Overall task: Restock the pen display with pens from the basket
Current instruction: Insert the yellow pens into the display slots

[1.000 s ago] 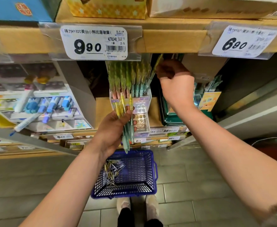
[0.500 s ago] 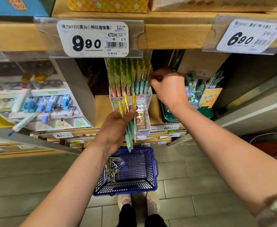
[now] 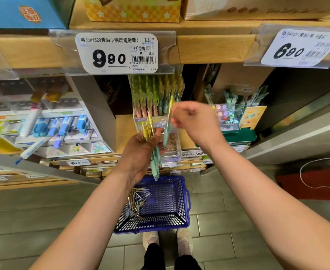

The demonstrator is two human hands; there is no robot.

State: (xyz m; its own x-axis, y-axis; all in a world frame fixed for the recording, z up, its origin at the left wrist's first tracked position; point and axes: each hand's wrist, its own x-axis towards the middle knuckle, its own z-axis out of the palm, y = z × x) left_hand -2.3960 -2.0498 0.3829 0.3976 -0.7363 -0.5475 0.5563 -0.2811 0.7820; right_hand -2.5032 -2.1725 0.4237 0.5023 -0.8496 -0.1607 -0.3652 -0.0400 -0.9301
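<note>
Now the bunch of pens (image 3: 152, 149) sits in the left hand (image 3: 138, 152), whose fingers (image 3: 157, 134) curl round its middle. Yellow tops stick up above the fingers and teal barrels hang down below them. Just right of the bunch, the right hand (image 3: 196, 121) pinches a single pen (image 3: 167, 123) between thumb and fingers (image 3: 176, 114). It is nearly upright, yellow end up, and its outline is blurred.

Behind and above both sets of fingers stands the display (image 3: 152, 98), a clear holder with rows of green and teal pens upright in it. The single pen overlaps its front.

Well below the left fingers, the blue basket (image 3: 181, 207) lies on the tiled floor (image 3: 228, 221), with loose pens (image 3: 137, 199) heaped along its left side. Two shoes (image 3: 183, 240) show just beneath it.

Above the display, a wooden shelf (image 3: 209, 49) carries a price tag (image 3: 117, 53) reading 9.90. Far left of the fingers, blue-capped markers (image 3: 62, 127) stand in a white rack. Right of the right fingers is a smaller clear rack (image 3: 228, 117) of pastel items.
</note>
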